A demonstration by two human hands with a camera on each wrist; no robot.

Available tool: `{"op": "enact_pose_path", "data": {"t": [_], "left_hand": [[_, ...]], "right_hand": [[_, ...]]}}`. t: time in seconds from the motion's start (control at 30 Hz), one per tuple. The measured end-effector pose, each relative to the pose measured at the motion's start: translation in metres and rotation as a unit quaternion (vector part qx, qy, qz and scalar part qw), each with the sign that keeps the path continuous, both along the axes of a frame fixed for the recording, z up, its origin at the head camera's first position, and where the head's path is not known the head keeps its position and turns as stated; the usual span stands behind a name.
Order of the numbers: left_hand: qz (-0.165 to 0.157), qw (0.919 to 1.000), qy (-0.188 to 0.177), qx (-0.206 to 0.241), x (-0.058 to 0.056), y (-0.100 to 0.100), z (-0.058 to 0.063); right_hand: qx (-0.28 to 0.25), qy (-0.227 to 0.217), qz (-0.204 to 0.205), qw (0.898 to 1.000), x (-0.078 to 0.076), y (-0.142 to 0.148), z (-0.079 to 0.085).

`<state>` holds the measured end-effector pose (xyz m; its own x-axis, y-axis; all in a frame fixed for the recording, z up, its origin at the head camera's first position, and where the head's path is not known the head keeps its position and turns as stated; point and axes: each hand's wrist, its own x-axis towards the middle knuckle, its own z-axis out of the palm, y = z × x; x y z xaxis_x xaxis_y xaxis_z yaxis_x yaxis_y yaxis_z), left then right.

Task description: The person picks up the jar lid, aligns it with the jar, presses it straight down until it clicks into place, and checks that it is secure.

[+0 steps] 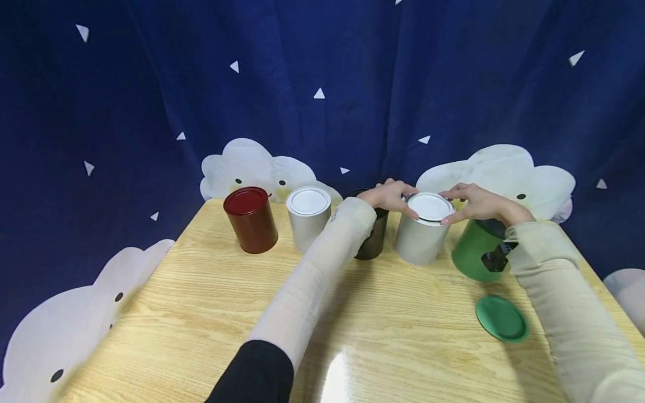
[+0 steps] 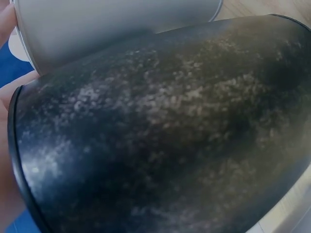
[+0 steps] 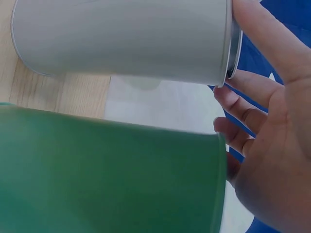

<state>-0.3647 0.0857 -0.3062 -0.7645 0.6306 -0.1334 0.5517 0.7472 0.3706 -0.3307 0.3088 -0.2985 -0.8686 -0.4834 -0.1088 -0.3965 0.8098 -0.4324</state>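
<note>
In the head view, a light grey can (image 1: 420, 240) stands upright on the table, with a white round lid (image 1: 430, 207) at its top. The lid sits slightly tilted, and a dark gap shows beneath its front edge. My left hand (image 1: 390, 197) holds the lid's left edge between thumb and fingers, reaching over a black can (image 1: 374, 238). From the other side my right hand (image 1: 476, 202) grips the lid's right edge, thumb at the front. The right wrist view shows the thumb and fingertips of that hand (image 3: 272, 104) at the rim.
A green can (image 1: 473, 252) without its lid stands under my right wrist. The green lid (image 1: 501, 318) lies flat on the wooden table (image 1: 201, 319) in front of it. Further left are another white-lidded can (image 1: 308, 221) and a dark red can (image 1: 252, 224). A blue curtain (image 1: 302, 45) hangs behind.
</note>
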Motion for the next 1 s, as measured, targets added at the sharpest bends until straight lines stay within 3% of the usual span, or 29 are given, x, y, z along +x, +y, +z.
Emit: {"op": "enact_pose_path", "data": {"t": [0.17, 0.33, 0.67, 1.0], "left_hand": [[-0.019, 0.9997, 0.011, -0.009, 0.001, -0.001, 0.001], [-0.013, 0.9997, 0.019, -0.009, 0.002, 0.0, 0.002], [0.01, 0.9997, 0.021, -0.006, 0.0, 0.001, -0.001], [0.01, 0.9997, 0.024, -0.003, 0.003, 0.001, -0.001]], "right_hand": [[0.002, -0.018, -0.022, 1.0, 0.002, 0.001, -0.001], [-0.002, -0.017, -0.029, 0.999, 0.002, 0.004, -0.003], [-0.018, 0.057, 0.016, 0.998, 0.003, 0.006, -0.007], [0.01, 0.031, -0.023, 0.999, 0.009, -0.005, -0.002]]}}
